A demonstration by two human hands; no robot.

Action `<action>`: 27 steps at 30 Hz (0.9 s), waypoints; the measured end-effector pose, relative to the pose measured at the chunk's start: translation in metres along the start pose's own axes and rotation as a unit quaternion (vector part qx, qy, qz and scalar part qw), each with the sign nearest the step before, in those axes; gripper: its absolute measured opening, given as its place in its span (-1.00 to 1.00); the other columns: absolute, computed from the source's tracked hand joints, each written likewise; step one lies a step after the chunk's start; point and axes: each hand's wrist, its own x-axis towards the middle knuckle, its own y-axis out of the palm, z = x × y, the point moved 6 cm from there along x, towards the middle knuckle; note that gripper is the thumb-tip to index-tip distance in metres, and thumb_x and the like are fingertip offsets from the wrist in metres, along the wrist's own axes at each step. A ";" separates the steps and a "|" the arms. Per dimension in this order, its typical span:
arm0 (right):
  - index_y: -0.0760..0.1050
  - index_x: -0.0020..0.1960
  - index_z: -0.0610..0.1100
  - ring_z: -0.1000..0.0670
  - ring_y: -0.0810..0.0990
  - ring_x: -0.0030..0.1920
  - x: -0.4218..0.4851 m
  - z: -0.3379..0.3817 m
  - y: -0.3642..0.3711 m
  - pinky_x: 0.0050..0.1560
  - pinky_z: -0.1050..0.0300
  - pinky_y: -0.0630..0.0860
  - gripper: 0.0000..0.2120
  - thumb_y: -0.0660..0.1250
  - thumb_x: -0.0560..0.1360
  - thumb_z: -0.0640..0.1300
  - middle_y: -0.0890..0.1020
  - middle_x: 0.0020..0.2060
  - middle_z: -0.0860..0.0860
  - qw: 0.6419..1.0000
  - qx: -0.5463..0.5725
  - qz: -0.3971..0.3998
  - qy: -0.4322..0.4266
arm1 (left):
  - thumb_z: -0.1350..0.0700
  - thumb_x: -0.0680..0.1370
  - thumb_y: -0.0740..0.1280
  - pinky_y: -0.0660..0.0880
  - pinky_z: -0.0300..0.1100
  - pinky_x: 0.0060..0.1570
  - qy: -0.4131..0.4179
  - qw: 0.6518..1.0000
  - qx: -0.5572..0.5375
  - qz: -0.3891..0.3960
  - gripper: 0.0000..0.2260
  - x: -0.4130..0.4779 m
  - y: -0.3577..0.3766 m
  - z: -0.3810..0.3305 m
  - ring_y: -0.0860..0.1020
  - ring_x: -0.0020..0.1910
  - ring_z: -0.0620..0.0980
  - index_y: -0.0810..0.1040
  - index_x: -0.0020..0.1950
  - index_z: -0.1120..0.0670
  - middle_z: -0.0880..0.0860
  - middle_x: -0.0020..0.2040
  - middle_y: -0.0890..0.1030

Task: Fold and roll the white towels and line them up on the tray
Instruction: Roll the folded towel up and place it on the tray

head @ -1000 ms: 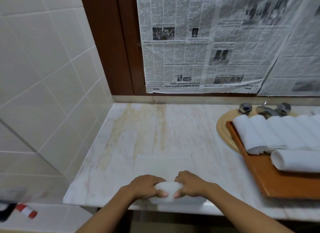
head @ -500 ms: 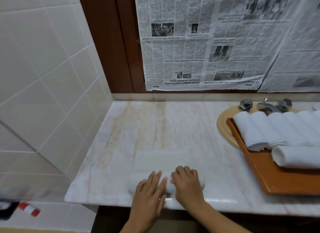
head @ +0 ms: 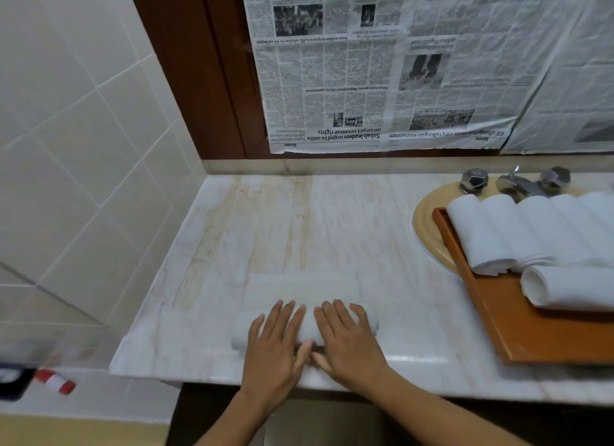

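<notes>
I have both palms flat, left hand and right hand, on the towel. Its roll runs left-right; unrolled cloth lies far, tray right.

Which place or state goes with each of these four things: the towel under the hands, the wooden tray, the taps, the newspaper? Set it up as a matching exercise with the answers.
Things:
1. towel under the hands
2. wooden tray
3. taps
4. newspaper

Places or states:
A. stuck upside down on the wall behind the counter
B. partly rolled, its flat end still spread on the marble counter
C. at the back rim of the basin
D. lying over the basin, carrying finished towel rolls

Pairs: 1-B, 2-D, 3-C, 4-A. The left hand and right hand both press flat on the roll.
</notes>
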 end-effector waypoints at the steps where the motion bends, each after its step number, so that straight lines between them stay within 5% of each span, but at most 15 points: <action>1: 0.47 0.30 -0.14 -0.14 0.55 0.20 0.005 -0.002 0.002 0.26 -0.17 0.40 -0.36 0.16 0.48 0.33 0.59 0.20 -0.10 1.000 -0.010 0.000 -0.009 | -0.21 0.63 0.03 0.12 -0.05 0.43 0.006 1.000 0.006 -0.006 -0.51 0.003 0.000 0.002 0.32 0.48 -0.02 0.35 0.49 -0.05 -0.03 0.46 0.42; 6: 0.52 0.12 -0.13 -0.08 0.57 -0.11 0.037 -0.020 -0.006 -0.04 -0.05 0.51 -0.26 0.11 0.39 0.50 0.61 -0.06 -0.02 0.998 -0.036 0.041 -0.024 | -0.25 0.64 0.00 0.28 -0.13 0.29 0.018 0.999 0.006 -0.041 -0.53 0.028 -0.014 0.010 0.51 0.27 -0.04 0.48 0.36 -0.05 -0.05 0.27 0.56; 11: 0.44 0.21 -0.12 -0.01 0.36 0.12 0.087 -0.039 -0.010 0.14 0.02 0.30 -0.25 0.11 0.39 0.50 0.46 0.09 0.02 0.983 0.053 0.164 -0.058 | -0.23 0.58 0.10 0.43 -0.10 -0.16 -0.025 0.997 0.036 -0.060 -0.60 0.071 -0.019 0.024 0.56 -0.10 -0.01 0.65 0.06 -0.06 -0.04 -0.05 0.57; 16: 0.48 0.10 -0.08 0.01 0.31 0.10 0.133 -0.057 -0.005 0.13 0.04 0.27 -0.46 0.33 0.42 0.37 0.43 0.01 0.05 0.938 0.188 0.289 0.028 | -0.24 0.54 0.04 0.42 -0.12 -0.28 -0.067 0.997 0.040 -0.022 -0.53 0.116 -0.017 0.041 0.57 -0.18 -0.02 0.67 -0.11 -0.03 -0.08 -0.19 0.61; 18: 0.43 0.19 -0.07 -0.05 0.38 0.15 0.144 -0.054 -0.011 0.14 -0.01 0.28 -0.47 0.32 0.45 0.31 0.51 0.05 0.01 0.962 0.135 0.231 0.046 | -0.27 0.52 -0.12 0.40 -0.14 -0.24 -0.092 0.995 0.022 -0.010 -0.41 0.129 -0.018 0.048 0.54 -0.05 -0.03 0.64 -0.04 -0.02 -0.08 -0.09 0.59; 20: 0.43 0.18 -0.10 -0.11 0.48 0.08 0.146 -0.042 -0.024 0.04 -0.05 0.33 -0.59 0.27 0.52 0.20 0.57 0.02 -0.03 0.994 0.061 0.086 0.028 | -0.26 0.51 -0.23 0.39 -0.15 -0.19 -0.111 0.994 0.010 0.014 -0.35 0.144 -0.020 0.055 0.48 0.07 -0.04 0.60 0.06 -0.01 -0.07 0.02 0.56; 22: 0.50 0.10 -0.09 -0.11 0.54 -0.10 0.136 -0.031 -0.020 -0.08 -0.05 0.40 -0.63 0.18 0.53 0.17 0.59 -0.10 -0.01 1.000 0.003 0.001 -0.008 | -0.17 0.62 -0.12 0.41 -0.11 -0.09 -0.118 0.992 0.009 0.040 -0.49 0.161 -0.015 0.061 0.46 0.13 -0.02 0.56 0.12 0.02 -0.04 0.08 0.56; 27: 0.50 0.08 -0.07 -0.07 0.51 -0.23 0.143 -0.036 0.000 -0.14 -0.06 0.46 -0.29 0.20 0.21 0.46 0.56 -0.17 0.01 0.999 -0.027 0.026 -0.037 | -0.09 0.66 0.04 0.41 -0.08 0.05 -0.123 0.986 -0.076 0.083 -0.66 0.179 -0.005 0.076 0.47 0.10 0.00 0.57 0.09 0.02 -0.03 0.08 0.55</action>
